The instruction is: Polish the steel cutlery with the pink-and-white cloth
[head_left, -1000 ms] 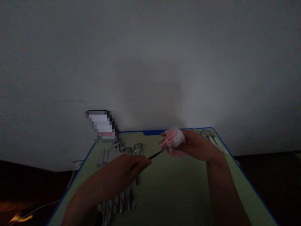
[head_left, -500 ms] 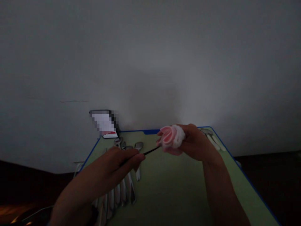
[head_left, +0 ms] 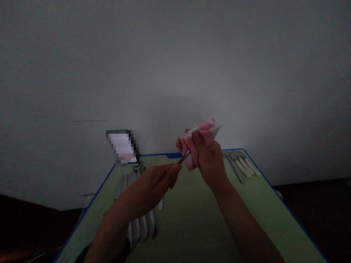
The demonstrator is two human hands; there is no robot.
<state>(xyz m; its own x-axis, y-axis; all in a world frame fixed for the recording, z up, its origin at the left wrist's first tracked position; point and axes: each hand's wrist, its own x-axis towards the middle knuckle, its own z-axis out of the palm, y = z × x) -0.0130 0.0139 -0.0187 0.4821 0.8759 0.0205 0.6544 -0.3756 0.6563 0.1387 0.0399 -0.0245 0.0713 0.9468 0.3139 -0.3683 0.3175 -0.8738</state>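
My left hand (head_left: 156, 182) is closed in a pinch on the handle of a thin metal utensil (head_left: 183, 158). Its far end disappears into a pink and white cloth (head_left: 201, 137). My right hand (head_left: 207, 162) is closed round that cloth, held up above the green table (head_left: 197, 215). The utensil's head is hidden inside the cloth, so I cannot tell what kind it is.
A row of several spoons and knives (head_left: 137, 204) lies on the table's left side under my left arm. Another small group of cutlery (head_left: 241, 164) lies at the far right. A blurred-out object (head_left: 122, 146) stands at the far left corner against the grey wall.
Both hands rose and came closer together. The cloth turned upward in my right hand, and more of the utensil's shaft went into it.
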